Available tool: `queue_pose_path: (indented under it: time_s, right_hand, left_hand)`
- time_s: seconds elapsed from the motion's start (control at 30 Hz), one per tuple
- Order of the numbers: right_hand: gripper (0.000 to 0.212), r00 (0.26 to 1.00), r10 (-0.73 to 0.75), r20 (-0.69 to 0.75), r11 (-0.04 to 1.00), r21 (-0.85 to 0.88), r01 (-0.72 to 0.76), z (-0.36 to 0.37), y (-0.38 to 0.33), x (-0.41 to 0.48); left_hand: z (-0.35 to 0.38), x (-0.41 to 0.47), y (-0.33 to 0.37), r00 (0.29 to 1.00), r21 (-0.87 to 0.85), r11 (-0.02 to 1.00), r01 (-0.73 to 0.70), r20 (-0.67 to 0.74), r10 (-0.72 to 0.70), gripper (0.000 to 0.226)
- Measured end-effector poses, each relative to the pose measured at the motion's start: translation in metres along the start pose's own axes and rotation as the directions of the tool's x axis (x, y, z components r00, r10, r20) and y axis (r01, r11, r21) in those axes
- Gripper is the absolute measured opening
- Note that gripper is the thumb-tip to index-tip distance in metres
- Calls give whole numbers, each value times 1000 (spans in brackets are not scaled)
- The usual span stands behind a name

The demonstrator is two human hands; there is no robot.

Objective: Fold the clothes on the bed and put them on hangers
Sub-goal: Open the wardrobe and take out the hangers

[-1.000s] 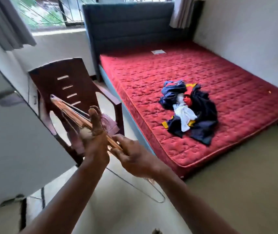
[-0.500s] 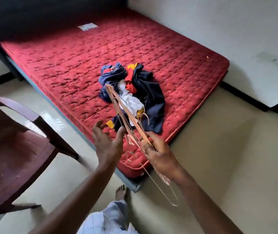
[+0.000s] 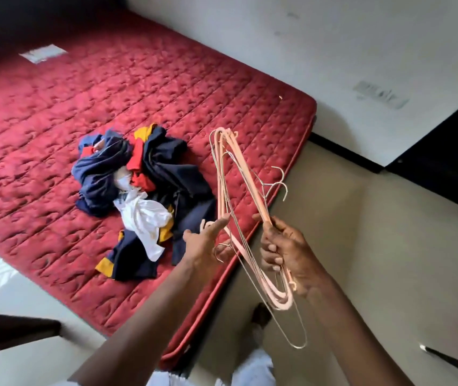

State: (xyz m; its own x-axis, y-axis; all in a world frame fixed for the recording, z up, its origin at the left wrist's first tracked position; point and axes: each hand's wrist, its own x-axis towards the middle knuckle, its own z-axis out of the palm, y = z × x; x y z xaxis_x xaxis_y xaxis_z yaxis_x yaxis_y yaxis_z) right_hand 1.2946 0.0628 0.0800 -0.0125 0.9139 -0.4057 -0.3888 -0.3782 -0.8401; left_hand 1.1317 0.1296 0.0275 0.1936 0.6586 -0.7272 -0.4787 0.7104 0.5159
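Right hand [image 3: 286, 252] is seen clenched round a bundle of hangers [image 3: 254, 190], pink plastic ones and thin wire ones together, gripped low on their frames so that the bundle is tilted up and away from the hand, with the wire hooks turned out to the sides. Just to the left of it the left hand [image 3: 202, 242] is held released, fingers straight and nothing grasped; its forefinger is stretched toward the bundle, and whether contact is made cannot be told. Below and between the two forearms a foot [image 3: 260, 316] is set on the pale floor [image 3: 375, 246]. Beyond the left hand, and a little to its left, the clothes [image 3: 150, 190] are left unfolded in a crumpled heap of navy, red, yellow and white, lying near the edge of the red quilted mattress [image 3: 55, 121]. Far past the heap a small white label [image 3: 42, 53] is seen on the mattress, and past the right hand the mattress is bounded by a white wall [image 3: 250, 37]
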Motion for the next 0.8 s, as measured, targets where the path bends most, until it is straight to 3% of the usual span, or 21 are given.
queue_pose_path:
  time_s: [0.03,0.1,0.17,0.3,0.47,0.67,0.8]
  right_hand:
    - [37,1000,13,21,998,65,-14,-16,-7,14]
    - [36,997,20,76,987,155,-31,-52,-24,49]
    - [28,994,60,90,989,131,-71,-87,-40,81]
    - [17,994,103,49,984,-151,-94,-150,-68,138]
    - [21,979,195,53,846,-514,-141,-194,-98,196]
    - [22,971,234,56,642,-759,-111,-207,-115,291]
    - [16,973,226,40,580,-808,-101,-205,-106,355]
  left_hand:
    - [10,8,0,999,-7,1000,23,31,-23,98]
    - [42,34,1,994,-62,994,90,70,-85,49]
    - [78,55,-3,988,-148,979,137,97,-123,27]
    - [138,97,-10,999,-80,996,36,-20,-38,27]
    - [184,134,-11,993,46,999,-6,-117,12,16]
    - [189,198,15,968,161,977,-139,-186,168,11]
    - [183,254,29,938,132,980,-150,-294,183,21]
